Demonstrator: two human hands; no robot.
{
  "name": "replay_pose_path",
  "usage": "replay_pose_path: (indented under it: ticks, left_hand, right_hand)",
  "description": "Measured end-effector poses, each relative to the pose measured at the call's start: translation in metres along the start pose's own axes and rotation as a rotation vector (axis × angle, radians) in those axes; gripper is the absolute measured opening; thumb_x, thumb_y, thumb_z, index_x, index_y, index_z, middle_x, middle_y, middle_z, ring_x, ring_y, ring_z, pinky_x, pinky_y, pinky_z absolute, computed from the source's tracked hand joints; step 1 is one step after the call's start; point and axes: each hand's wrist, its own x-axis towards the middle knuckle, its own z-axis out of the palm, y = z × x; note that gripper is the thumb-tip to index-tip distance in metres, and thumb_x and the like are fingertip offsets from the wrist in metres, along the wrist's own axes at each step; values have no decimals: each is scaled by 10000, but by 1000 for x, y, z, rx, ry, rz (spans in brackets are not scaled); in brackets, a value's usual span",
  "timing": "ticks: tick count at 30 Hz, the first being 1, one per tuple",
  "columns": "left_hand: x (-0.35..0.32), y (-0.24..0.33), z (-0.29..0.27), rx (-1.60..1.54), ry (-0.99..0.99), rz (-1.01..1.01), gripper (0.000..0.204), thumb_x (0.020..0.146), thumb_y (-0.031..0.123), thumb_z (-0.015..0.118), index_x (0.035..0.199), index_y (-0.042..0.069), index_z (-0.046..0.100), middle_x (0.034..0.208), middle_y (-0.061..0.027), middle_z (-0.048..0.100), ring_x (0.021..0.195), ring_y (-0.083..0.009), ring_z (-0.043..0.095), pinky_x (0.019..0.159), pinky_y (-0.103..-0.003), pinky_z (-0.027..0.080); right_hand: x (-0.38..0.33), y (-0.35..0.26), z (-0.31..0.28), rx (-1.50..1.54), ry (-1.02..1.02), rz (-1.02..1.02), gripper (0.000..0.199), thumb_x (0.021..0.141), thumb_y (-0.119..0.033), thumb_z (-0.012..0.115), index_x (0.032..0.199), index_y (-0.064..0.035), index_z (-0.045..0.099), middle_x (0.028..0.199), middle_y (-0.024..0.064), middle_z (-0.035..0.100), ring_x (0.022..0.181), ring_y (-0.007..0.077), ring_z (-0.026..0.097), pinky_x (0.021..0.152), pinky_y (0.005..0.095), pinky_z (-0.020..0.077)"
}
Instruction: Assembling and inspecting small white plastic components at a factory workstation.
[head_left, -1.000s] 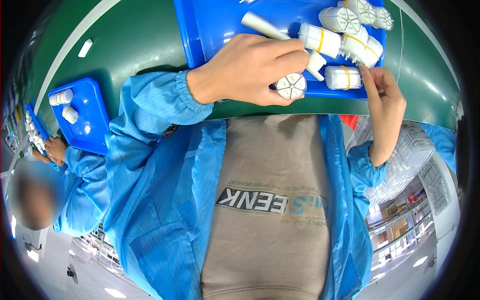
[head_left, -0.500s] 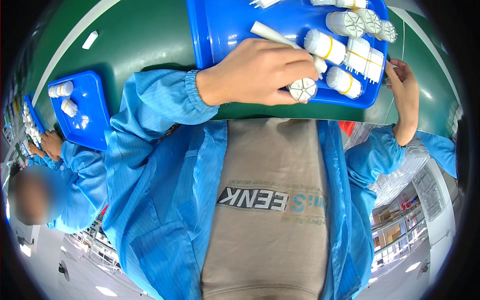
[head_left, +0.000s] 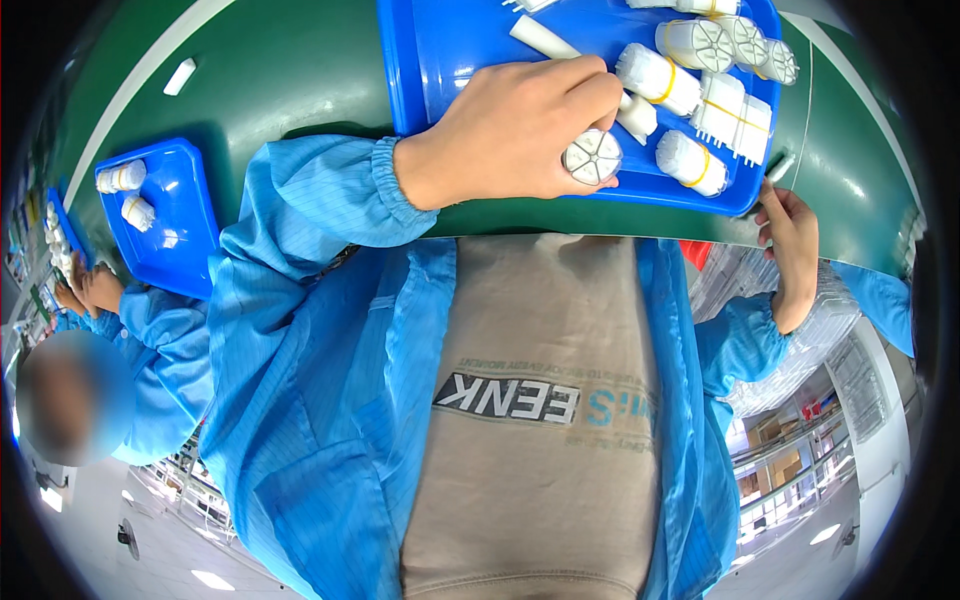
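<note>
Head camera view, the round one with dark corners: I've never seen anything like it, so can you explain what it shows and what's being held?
There is no machine here, just a person's bare hands, seen from a downward-looking fisheye camera on that person's head; its wide lens bends straight edges. On the green table sits a large blue tray with white bundles, several with yellow bands. The left hand grips a bundle with a round, segmented end. The right hand is by the tray's near right corner, fingertips at a small white piece; whether it is gripped, I can't tell. Far left are a smaller blue tray and a co-worker's hand.
</note>
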Motion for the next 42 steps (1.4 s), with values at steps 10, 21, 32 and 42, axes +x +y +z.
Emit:
replay_pose_path:
  ticks: [10,21,32,42]
  left_hand:
    - [-6,-5,-4,60,-5,-20,470,686,291,908,952,101,571,913,-57,590,755,-261,669,623,-362,557]
    - [-7,0,1,54,11,-95,438,729,280,876,961,108,546,927,-53,586,757,-297,657,647,-398,545]
    - [-6,2,2,68,21,-93,425,742,288,839,976,81,550,901,-67,580,705,-304,656,601,-410,538]
    - [-4,3,-1,119,-26,-127,439,733,293,849,965,78,545,902,-65,594,708,-297,670,596,-400,541]
  right_hand:
    - [-89,-62,0,760,631,-426,230,960,-224,746,1022,-12,681,651,-17,521,507,13,354,455,183,248]
    - [-96,-132,104,550,282,-919,88,996,-52,665,999,32,640,795,80,670,576,68,539,519,219,399]
    - [-88,-128,116,551,325,-980,107,1002,-62,657,1002,43,635,758,83,667,555,82,535,518,246,412]
    - [-83,-130,124,902,176,-860,196,1048,-165,609,1025,25,564,664,79,599,435,72,483,409,231,334]
